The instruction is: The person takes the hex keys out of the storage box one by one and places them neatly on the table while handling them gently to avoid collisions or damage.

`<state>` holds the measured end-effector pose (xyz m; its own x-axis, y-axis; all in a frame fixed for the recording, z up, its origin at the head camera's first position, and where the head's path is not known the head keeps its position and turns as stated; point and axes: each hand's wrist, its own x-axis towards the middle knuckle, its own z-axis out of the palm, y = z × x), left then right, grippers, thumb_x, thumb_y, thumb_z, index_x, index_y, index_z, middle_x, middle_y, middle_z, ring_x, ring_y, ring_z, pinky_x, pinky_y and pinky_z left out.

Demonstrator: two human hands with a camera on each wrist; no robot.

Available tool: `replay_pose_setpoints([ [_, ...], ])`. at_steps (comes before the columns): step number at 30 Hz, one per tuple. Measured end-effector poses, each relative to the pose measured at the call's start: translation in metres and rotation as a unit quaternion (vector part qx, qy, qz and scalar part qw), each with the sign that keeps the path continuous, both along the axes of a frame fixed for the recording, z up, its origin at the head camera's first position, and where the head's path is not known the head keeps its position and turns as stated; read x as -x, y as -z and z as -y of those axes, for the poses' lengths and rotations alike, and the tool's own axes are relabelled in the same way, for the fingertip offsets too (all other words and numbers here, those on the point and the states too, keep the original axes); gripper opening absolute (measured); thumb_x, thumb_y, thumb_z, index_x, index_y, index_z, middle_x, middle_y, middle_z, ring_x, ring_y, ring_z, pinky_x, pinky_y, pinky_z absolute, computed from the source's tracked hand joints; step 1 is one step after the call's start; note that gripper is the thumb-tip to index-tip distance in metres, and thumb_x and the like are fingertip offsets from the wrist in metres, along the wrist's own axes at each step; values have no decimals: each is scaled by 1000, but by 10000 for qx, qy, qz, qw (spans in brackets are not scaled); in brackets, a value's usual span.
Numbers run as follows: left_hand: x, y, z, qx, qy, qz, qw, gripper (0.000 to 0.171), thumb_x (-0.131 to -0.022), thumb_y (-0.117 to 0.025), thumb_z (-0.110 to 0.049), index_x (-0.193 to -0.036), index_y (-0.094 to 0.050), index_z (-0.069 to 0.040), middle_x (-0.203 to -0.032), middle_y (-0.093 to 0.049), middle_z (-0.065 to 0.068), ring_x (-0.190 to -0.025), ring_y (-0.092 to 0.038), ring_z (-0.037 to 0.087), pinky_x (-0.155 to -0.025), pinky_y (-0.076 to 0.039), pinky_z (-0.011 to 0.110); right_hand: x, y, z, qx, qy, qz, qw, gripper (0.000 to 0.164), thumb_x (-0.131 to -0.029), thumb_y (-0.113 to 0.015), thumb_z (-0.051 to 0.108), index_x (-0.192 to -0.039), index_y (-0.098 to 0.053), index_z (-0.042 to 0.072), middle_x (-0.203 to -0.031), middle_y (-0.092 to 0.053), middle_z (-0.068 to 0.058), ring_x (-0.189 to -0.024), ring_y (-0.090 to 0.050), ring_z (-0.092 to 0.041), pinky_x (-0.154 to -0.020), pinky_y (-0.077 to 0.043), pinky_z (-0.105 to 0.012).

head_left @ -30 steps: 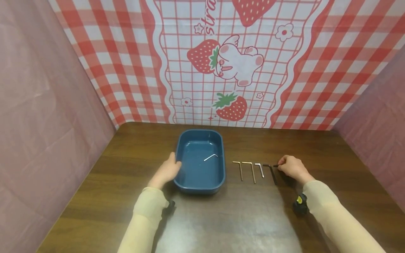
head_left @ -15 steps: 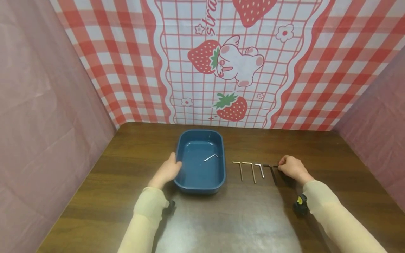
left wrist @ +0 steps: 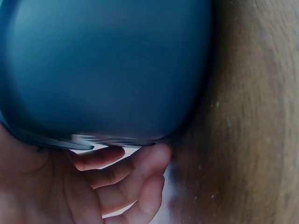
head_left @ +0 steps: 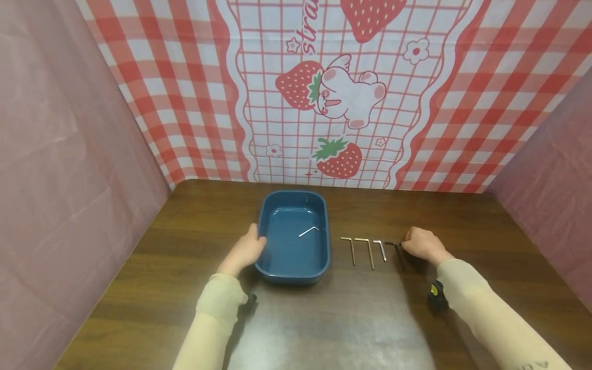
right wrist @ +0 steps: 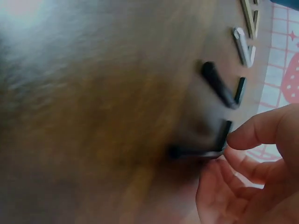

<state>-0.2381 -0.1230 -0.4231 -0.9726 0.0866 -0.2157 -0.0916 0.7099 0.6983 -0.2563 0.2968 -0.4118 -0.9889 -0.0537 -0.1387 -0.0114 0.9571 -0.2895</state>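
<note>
My left hand holds the left side of a blue rectangular tray in the head view. In the left wrist view its fingers lie against the tray's outer wall. Inside the tray is one thin silver hex key. On the right, my right hand pinches a black hex key, best seen in the right wrist view, low over or on the table; which of the two I cannot tell. Just left of that hand lies another black hex key, its long arm partly in shadow.
A short silver hex key and two brassy hex keys lie in a row between tray and right hand. The brown wooden table ends at a strawberry-patterned cloth behind, with pink curtains at both sides.
My right hand has shifted slightly left, toward the neighbouring black hex key, with the pinched hex key. The left hand and tray have stayed in place.
</note>
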Motion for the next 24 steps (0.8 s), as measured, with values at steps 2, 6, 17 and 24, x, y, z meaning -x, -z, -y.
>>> replay_pose_setpoints([
  [2, 0, 0, 0, -3, -3, 18, 10000, 63, -93, -33, -25, -143, -9, 5, -144, -24, 27, -129, -32, 40, -105, -26, 51, 2, -4, 5, -86, 102, 13, 9999, 20, -74, -53, 20, -58, -44, 12, -55, -38, 1, -53, -37, -15, -45, -29, -29],
  [6, 3, 4, 0, -9, -24, 69, 10000, 64, -94, -33, -27, -144, -6, 4, -146, -21, 25, -130, -30, 39, -106, -24, 50, 10, -14, 20, -145, 185, -285, 9993, 20, -76, -56, 26, -76, -55, 6, -70, -53, -7, -64, -50, -22, -48, -38, -34],
  [17, 2, 4, 0, 10, -10, 81, 10000, 63, -94, -33, -26, -143, -7, 4, -146, -22, 25, -130, -30, 39, -105, -26, 51, 27, -33, 78, 238, -655, -814, 9942, 10, -79, -56, 18, -79, -57, 8, -74, -58, -6, -64, -53, -20, -51, -40, -34],
  [24, 3, 5, 0, 0, -7, 4, 10000, 62, -94, -33, -27, -143, -10, 3, -144, -26, 25, -128, -34, 38, -104, -28, 50, 36, -41, 111, 314, -1064, -1088, 9878, 6, -78, -57, 15, -80, -58, 9, -73, -58, -4, -66, -53, -19, -57, -43, -34],
])
